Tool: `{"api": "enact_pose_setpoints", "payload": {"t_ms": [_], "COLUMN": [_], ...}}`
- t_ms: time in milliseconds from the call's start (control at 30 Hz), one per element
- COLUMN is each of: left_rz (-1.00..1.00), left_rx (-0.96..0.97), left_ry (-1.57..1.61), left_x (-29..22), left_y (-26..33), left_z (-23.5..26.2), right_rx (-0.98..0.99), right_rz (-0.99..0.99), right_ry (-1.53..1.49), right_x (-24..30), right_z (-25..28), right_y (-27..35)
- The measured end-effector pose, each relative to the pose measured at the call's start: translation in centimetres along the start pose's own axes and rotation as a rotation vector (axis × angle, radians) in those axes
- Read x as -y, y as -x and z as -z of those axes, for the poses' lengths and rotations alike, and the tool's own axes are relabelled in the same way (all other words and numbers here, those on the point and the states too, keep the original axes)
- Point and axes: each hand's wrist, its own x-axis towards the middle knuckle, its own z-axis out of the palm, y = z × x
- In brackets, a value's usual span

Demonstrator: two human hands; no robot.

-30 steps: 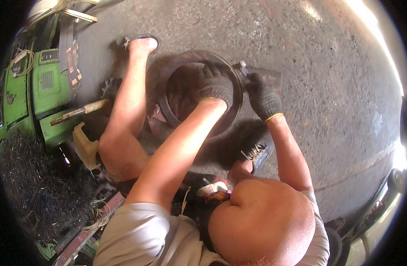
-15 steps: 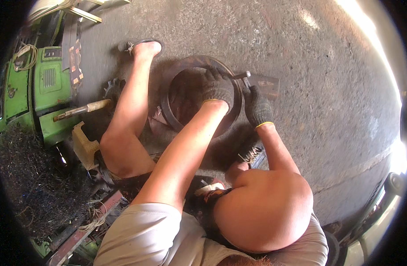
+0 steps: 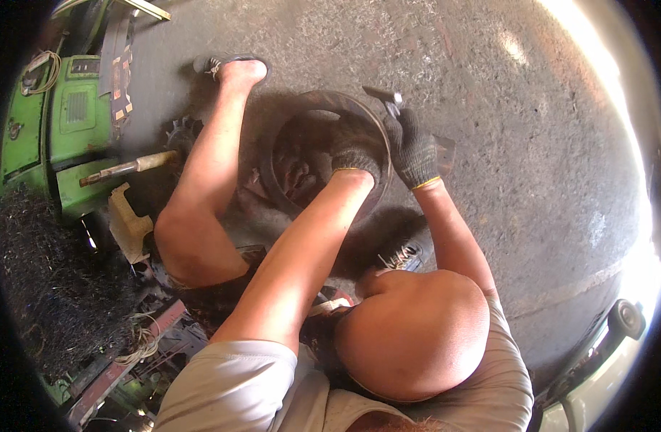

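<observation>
A heavy dark metal ring [image 3: 272, 183] stands between my legs. My left hand [image 3: 355, 155], in a dark knit glove with a yellow edge, reaches inside the ring near its right wall. Deep shadow hides those fingers, so their grip cannot be made out. Just outside the ring's right side, my right hand [image 3: 414, 151] in a matching glove is closed round the handle of a hammer [image 3: 382, 95]. The hammer's head is up beyond the ring's far right rim, apart from it. Beneath the right hand, a flat dark plate [image 3: 445, 155] lies on the floor.
Left of me stands a green machine [image 3: 75, 119] with a shaft [image 3: 127, 168] jutting out. A heap of dark metal shavings [image 3: 53, 288] lies below it. A toothed wheel [image 3: 181, 135] is beside my left leg. A wheel [image 3: 625, 318] shows at the right edge.
My right hand has lifted the hammer away from the ring's right rim, toward the far side. My left hand has shifted slightly lower within the ring, its fingers now harder to see.
</observation>
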Motion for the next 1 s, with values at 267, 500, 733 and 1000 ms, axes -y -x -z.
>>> {"api": "enact_pose_setpoints", "payload": {"t_ms": [267, 500, 733, 1000], "left_rz": [0.063, 0.117, 0.13, 0.145], "left_rx": [0.216, 0.131, 0.208, 0.2], "left_ry": [-0.093, -0.104, -0.113, -0.122], "left_x": [-0.9, -1.1, -0.9, -1.1], "left_y": [1.3, 1.4, 1.0, 0.7], "left_z": [2.6, 2.7, 2.4, 2.3], "right_rx": [0.162, 0.27, 0.249, 0.146], "right_rz": [-0.2, -0.279, -0.249, -0.178], "right_ry": [0.179, 0.267, 0.307, 0.238], "right_x": [-2.1, -1.5, -0.9, -1.3], "right_z": [0.0, 0.2, 0.0, -0.7], "right_y": [1.6, 1.1, 1.1, 1.5]}}
